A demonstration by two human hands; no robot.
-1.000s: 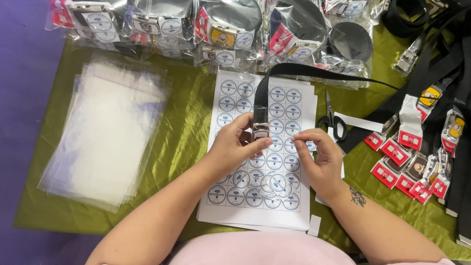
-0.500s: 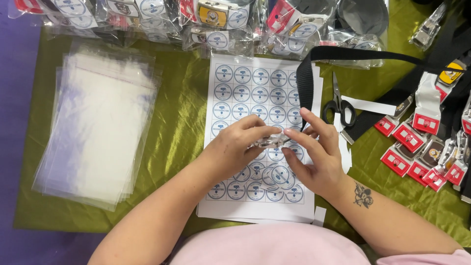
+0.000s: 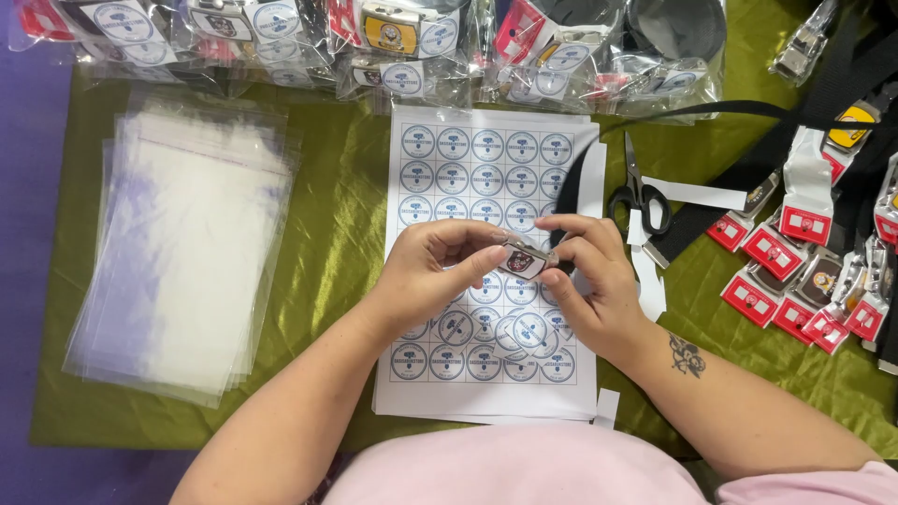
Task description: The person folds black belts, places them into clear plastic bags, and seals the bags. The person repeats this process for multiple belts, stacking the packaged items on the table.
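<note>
Both hands meet over a white sheet of round blue-and-white stickers (image 3: 468,159). My left hand (image 3: 435,276) and my right hand (image 3: 585,281) together pinch a small metal belt buckle (image 3: 526,258) with a dark emblem on its face. A black strap (image 3: 564,192) runs from the buckle up and to the right across the green cloth. The buckle sits just above the sticker sheet's middle rows. A peeled round sticker (image 3: 529,329) curls up below my right hand.
A stack of clear plastic bags (image 3: 182,252) lies at the left on the green satin cloth (image 3: 337,243). Bagged belts (image 3: 393,37) line the back edge. Black scissors (image 3: 641,196) and paper strips lie right of the sheet. Several belts with red-tagged buckles (image 3: 804,271) fill the right side.
The view shifted so the sheet sits higher and more central. My hands rose slightly and drew the buckle up between the fingertips; the strap swung to the right.
</note>
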